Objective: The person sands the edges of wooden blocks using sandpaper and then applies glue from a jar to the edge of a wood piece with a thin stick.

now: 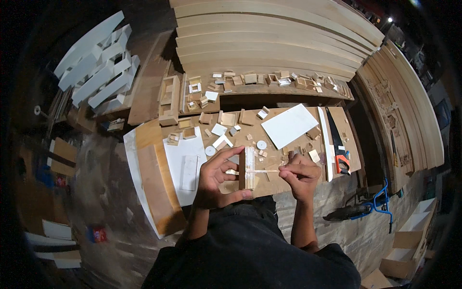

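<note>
My left hand (214, 179) grips a small wooden block (249, 180) upright by its top and bottom edges, thumb below and fingers above. The side of the block turned to the right is pale and ridged with fine vertical lines. Pinched in my right hand (303, 177) is a thin light stick (270, 170), held level. Its far end reaches the ridged side of the block and seems to touch it. Both hands are above the near edge of the workbench (228, 192). Just beyond them lie a white disc (261, 145) and several small wood offcuts.
A white panel (290, 126) and a handsaw with an orange handle (342, 163) lie on the bench's right half. Small open wooden boxes (227, 118) stand farther back. Long stacked boards (269, 38) rise behind. A blue-framed bicycle (380, 202) is on the floor at right.
</note>
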Demonstrator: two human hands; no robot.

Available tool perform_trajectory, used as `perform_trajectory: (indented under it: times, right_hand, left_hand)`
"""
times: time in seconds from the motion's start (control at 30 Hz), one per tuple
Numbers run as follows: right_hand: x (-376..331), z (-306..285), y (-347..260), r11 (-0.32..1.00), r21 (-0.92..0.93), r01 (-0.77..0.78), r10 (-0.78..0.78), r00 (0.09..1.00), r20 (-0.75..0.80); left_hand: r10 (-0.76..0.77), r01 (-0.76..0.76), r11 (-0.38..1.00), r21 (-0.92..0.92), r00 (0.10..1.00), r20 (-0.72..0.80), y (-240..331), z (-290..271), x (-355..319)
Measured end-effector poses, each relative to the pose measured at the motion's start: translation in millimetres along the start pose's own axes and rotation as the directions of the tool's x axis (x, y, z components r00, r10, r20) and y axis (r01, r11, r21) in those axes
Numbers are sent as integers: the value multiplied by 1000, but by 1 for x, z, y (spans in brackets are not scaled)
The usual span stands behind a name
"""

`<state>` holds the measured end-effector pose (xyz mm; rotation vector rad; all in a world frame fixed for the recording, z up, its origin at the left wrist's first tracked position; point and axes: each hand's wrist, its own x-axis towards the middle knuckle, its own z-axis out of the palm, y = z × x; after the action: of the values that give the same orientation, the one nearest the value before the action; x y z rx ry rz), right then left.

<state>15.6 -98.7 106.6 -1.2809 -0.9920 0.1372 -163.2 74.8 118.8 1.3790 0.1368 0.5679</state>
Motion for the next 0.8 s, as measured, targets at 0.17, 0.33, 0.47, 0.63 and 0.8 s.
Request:
perform_trajectory:
  times: [0.17,0.33,0.47,0.63,0.8]
  right_hand:
    - [6,-2,-4,998,58,-13,10,999,48]
    - [14,-6,-3,998,10,-64,64,998,15]
    - [15,-26,-1,998,52,-29,23,994,110]
    - [15,-38,3,955,242,-174,188,982,-35]
    - [16,-65,-13,936,129,-329,318,943,98]
  left_hand:
    - [14,-13,1000,5,1000,-14,-3,-1,-4]
    - [21,-20,999,41,1000,-22,3,9,2]
    - [25,-24,999,36,999,-26,3,20,9]
    - [44,-45,998,55,999,12,0,34,19]
    - [108,-107,987,121,994,-1,-2,57,28]
